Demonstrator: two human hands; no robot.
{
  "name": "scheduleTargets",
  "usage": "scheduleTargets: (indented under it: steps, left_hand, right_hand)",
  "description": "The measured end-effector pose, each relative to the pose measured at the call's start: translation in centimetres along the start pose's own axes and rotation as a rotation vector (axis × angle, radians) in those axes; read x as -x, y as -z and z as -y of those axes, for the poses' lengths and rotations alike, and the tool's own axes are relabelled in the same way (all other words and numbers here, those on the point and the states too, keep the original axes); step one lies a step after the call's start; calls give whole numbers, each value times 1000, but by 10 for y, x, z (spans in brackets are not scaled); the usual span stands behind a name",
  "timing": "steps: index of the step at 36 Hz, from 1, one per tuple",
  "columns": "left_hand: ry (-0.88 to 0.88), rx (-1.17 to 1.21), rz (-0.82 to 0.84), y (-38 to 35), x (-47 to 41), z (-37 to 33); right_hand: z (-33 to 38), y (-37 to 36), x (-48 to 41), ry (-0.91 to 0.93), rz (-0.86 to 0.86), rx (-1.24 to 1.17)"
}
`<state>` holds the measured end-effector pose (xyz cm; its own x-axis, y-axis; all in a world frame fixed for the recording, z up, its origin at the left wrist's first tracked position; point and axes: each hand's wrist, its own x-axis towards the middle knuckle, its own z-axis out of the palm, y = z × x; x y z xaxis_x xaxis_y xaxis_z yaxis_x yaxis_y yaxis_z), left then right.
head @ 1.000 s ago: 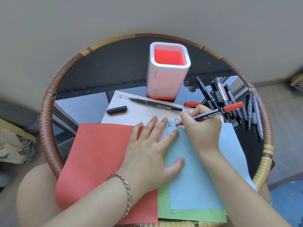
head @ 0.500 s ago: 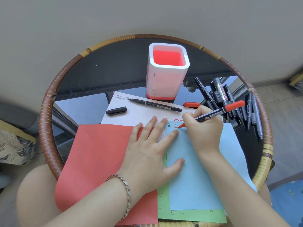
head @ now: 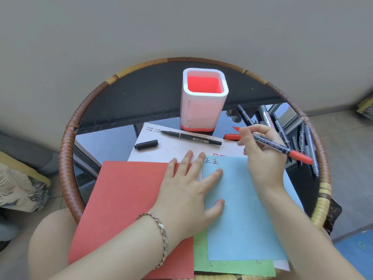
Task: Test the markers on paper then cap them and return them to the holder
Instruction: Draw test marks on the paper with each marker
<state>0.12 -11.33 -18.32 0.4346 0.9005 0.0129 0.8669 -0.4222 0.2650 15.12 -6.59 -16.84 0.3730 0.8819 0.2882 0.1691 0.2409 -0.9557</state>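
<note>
My right hand (head: 262,156) grips an uncapped red marker (head: 282,149), lifted off the paper with its red tip pointing up-left toward a red cap (head: 232,136) lying on the table. My left hand (head: 189,190) lies flat across the blue paper (head: 242,215) and the red paper (head: 129,201), holding them down. Two written characters (head: 211,161) show at the blue sheet's top edge. The white holder (head: 203,100) with a red inside stands at the back. An uncapped black marker (head: 191,137) and its black cap (head: 146,144) lie on white paper (head: 171,150).
A heap of several dark markers (head: 292,128) lies at the table's right side. Green paper (head: 232,265) sticks out under the blue sheet. The round glass table has a woven rattan rim (head: 66,158). A wall stands behind it and my knees sit below.
My right hand has lifted the red marker off the blue paper and swung its tip up and left, toward the red cap. A second character now shows. My left hand stays flat.
</note>
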Motion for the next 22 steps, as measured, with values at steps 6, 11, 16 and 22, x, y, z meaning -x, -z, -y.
scheduleTargets:
  steps: [6, 11, 16, 22]
  left_hand:
    - [-34, 49, -50, -5, -6, 0]
    - [-41, 102, -88, -6, -8, 0]
    - [-49, 108, -84, -6, -8, 0]
    - [-58, 104, -84, -7, -7, 0]
  right_hand:
    - [14, 35, -16, 43, 123, 130]
    - [11, 64, -28, 180, 270, 426]
    - [8, 66, -39, 14, 552, 561]
    - [3, 51, -42, -5, 685, 766]
